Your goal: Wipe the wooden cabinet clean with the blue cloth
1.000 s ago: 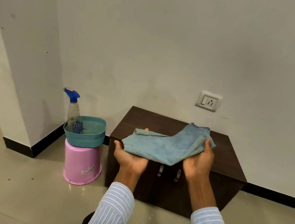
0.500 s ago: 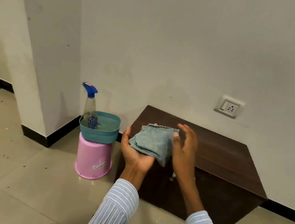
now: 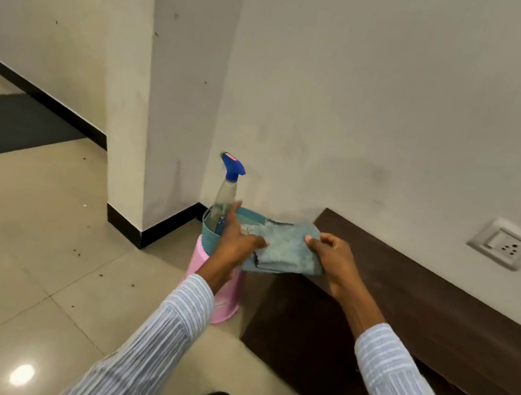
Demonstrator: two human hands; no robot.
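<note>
Right hand (image 3: 329, 254): fingers curled round the right edge of the blue cloth (image 3: 285, 248), pinching it.
Left hand (image 3: 238, 238): thumb on top of the cloth's left side, fingers mostly hidden beneath it, so it holds that end.
Change: a second ago the cloth hung spread between both hands over the wooden cabinet (image 3: 423, 313); now it is folded into a thick pad, carried left past the cabinet's left end.
Meaning: folding looks done; wiping has not begun, and the pad must come back over the cabinet.
Cloth: pale blue-green, fuzzy, layered, dark stitched hem showing; held in the air.
Left of cabinet: spray bottle (image 3: 227, 191) in a teal basket (image 3: 212, 227) atop a pink bucket (image 3: 223, 299).
</note>
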